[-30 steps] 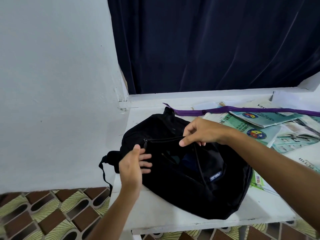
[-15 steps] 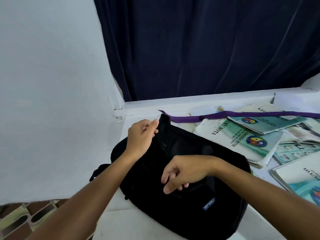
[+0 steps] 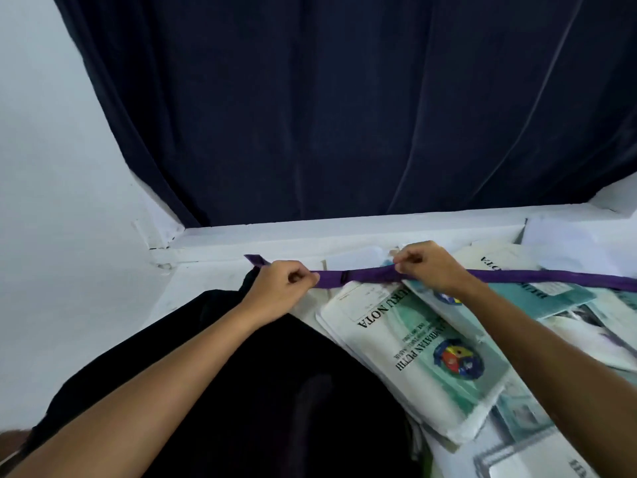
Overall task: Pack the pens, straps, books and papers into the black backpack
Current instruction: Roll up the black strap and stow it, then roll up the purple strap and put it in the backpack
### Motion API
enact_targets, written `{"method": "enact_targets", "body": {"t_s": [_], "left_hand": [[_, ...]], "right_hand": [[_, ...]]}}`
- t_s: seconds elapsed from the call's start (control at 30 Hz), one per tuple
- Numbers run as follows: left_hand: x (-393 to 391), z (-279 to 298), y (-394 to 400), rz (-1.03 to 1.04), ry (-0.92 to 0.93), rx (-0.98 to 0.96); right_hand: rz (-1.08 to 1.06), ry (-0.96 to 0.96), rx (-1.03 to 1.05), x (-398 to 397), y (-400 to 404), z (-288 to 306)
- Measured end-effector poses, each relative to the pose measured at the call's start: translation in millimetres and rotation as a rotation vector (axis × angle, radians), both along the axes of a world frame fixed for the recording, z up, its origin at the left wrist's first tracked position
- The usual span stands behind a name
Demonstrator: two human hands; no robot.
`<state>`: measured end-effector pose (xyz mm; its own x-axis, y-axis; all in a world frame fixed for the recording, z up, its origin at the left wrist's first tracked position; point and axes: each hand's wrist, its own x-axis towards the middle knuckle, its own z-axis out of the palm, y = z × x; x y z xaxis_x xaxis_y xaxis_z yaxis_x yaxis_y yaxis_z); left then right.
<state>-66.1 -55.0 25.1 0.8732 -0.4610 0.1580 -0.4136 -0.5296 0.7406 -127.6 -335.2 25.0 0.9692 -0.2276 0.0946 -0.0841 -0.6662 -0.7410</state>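
While both hands, left hand (image 3: pixel 282 288) and right hand (image 3: pixel 425 269), pinched the purple strap (image 3: pixel 358 276), you probably needed to gather the slack beyond your right grip before the black backpack (image 3: pixel 275 391).

purple strap (image 3: pixel 362 276), black backpack (image 3: pixel 275 391), navy curtain (image 3: pixel 344 98)

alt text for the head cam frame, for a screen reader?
Both hands pinch a purple strap stretched across a white table: left hand near its end, right hand further along. A black backpack lies in front, green-and-white books to the right.
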Motion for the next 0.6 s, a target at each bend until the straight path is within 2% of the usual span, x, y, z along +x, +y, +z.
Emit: {"method": "enact_targets", "body": {"t_s": [0.17, 0.37, 0.47, 0.6], "left_hand": [[14, -14, -83, -0.101, 0.007, 0.052], [16, -31, -178, -0.25, -0.032, 0.09], [11, -43, -218, -0.257, -0.026, 0.093], [3, -56, -254, -0.257, 0.071, 0.05]], "right_hand": [[-0.096, 0.133, -0.18, 24, -98, -35], [-0.07, 0.313, -0.362, 22, -149, -59], [-0.011, 0.333, -0.191, 20, -159, -58], [0.178, 0.351, -0.026, 7, -161, -43]]}}
